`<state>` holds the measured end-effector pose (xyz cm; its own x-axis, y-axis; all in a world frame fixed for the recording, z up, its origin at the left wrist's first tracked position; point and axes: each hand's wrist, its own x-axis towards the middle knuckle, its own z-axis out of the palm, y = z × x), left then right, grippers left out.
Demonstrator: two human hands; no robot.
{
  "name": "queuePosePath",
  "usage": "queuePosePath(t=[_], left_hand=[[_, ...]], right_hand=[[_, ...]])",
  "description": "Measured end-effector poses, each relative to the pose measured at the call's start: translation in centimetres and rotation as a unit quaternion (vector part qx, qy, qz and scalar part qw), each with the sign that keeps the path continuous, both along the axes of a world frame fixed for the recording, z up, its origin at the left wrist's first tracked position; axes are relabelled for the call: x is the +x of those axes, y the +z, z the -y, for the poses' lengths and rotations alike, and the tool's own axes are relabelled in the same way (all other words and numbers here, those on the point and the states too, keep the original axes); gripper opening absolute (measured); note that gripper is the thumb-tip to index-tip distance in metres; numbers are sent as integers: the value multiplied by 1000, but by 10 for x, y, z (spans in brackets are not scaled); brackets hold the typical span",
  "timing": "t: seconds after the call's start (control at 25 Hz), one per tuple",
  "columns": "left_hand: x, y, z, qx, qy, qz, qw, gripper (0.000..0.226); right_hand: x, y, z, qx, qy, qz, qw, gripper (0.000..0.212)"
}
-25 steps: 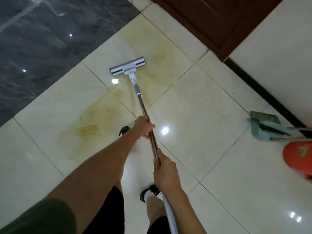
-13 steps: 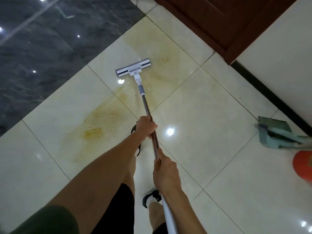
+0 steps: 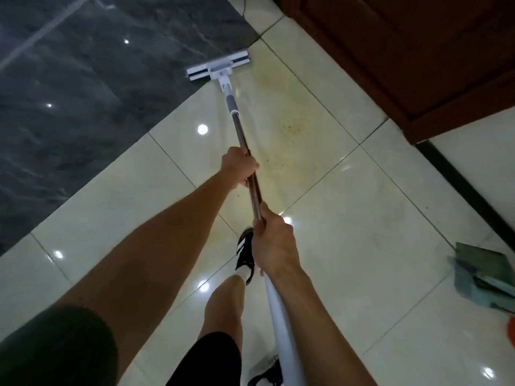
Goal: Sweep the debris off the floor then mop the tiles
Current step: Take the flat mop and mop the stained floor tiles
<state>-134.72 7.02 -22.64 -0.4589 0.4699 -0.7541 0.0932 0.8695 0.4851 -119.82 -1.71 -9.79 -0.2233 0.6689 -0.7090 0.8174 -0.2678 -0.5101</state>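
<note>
Both hands (image 3: 241, 165) (image 3: 274, 246) grip mop (image 3: 252, 188) | dustpan (image 3: 485, 271) cropped | fingers mostly hidden

Both arms outstretched, fists (image 3: 240, 166) closed

The mop head (image 3: 218, 69) lies at twelve o'clock on the tiles (image 3: 362, 218) (straddling the dark floor's (image 3: 69, 107) edge); the dustpan (image 3: 485, 277) sits at four o'clock.
</note>
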Motion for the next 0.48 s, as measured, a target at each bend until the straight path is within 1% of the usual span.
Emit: queuePosePath(t=[0.08, 0.16, 0.24, 0.32, 0.36, 0.4, 0.48], left_hand=[[-26, -1, -33, 3, -10, -3, 1000, 16], [-35, -2, -48, -1, -9, 6, 1000, 16], [-31, -3, -47, -4, 7, 28, 1000, 28], [-20, -2, -40, -7, 29, 52, 998, 55], [-14, -2, -36, -6, 34, 61, 998, 64], [-8, 0, -33, -5, 32, 64, 997, 69], [8, 7, -27, -4, 20, 66, 998, 69]], right_hand=[[-23, -7, -32, 3, -5, -6, 1000, 45], [-30, -9, -47, 4, -10, -8, 1000, 46], [-25, -5, -48, -7, -17, -5, 1000, 46], [-14, 1, -40, -16, -24, -3, 1000, 46], [-5, 3, -37, -18, -28, -5, 999, 46], [3, 4, -34, -19, -34, -11, 999, 46], [21, 5, -26, -24, -37, -19, 999, 45]])
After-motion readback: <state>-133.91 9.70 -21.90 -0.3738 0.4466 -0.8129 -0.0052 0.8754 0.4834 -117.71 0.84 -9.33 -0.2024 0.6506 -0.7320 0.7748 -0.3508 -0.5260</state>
